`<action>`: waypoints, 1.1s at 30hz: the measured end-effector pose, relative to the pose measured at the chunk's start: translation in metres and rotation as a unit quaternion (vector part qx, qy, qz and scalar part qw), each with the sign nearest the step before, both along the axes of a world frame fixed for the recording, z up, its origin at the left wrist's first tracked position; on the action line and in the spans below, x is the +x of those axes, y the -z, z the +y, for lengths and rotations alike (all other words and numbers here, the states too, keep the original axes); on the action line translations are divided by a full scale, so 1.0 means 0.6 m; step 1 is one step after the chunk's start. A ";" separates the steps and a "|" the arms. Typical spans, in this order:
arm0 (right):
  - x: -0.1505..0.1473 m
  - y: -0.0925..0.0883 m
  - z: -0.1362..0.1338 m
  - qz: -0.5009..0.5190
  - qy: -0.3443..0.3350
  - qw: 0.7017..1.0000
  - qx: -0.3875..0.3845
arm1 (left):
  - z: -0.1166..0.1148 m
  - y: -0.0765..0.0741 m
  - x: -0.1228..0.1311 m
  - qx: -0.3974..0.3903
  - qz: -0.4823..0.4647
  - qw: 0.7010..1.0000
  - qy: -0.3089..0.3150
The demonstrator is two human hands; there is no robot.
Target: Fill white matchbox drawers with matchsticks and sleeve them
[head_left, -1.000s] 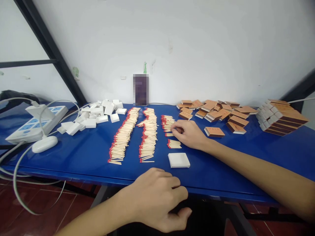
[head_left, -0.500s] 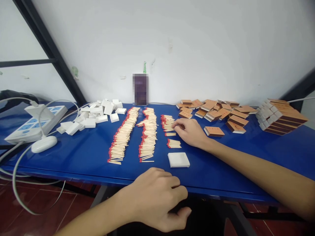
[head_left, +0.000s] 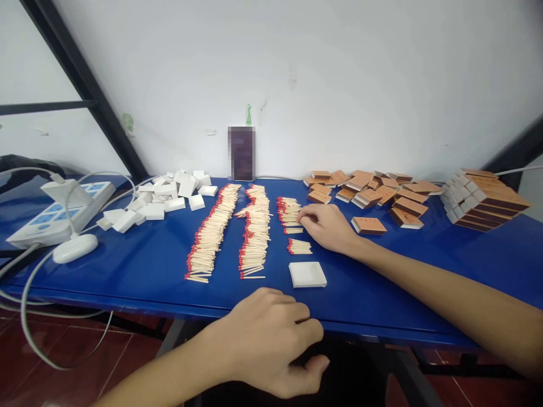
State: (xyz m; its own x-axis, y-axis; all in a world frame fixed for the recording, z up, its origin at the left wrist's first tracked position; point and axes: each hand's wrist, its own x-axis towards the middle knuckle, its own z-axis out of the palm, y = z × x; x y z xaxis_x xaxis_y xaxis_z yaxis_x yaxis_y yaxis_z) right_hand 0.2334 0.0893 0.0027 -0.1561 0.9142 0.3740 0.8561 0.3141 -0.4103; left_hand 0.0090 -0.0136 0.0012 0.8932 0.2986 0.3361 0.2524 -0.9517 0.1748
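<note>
My right hand reaches over the blue table, fingers bent and drawn together. Its fingertips are at the plain stick ends of the short right-hand row of red-headed matches; the exact grip is partly hidden. A small separate group of matches lies just nearer to me. In front of it sits a white matchbox tray, hollow side up. My left hand rests at the table's front edge, loosely curled with the thumb apart, and I see nothing in it. Two longer match rows run to the left.
White trays are heaped at back left, beside a power strip with cables. Orange matchbox sleeves lie scattered at back right, next to a stack of matchboxes. A pixelated dark rectangle stands against the wall.
</note>
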 end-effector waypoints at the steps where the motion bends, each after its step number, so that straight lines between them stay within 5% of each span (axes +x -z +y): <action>1: 0.000 0.000 0.000 0.000 0.001 1.000 0.001 | 0.000 0.000 0.000 -0.001 0.000 1.000 0.000; 33: -0.004 -0.002 -0.004 -0.026 -0.041 0.999 -0.003 | 0.000 0.002 0.002 0.007 -0.004 1.000 -0.001</action>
State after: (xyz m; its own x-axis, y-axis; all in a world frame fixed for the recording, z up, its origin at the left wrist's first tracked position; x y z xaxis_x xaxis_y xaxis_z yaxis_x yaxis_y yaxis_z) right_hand 0.2312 0.0872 0.0038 -0.2502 0.8995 0.3582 0.8472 0.3825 -0.3688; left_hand 0.0100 -0.0136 0.0003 0.8895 0.2959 0.3483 0.2531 -0.9535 0.1638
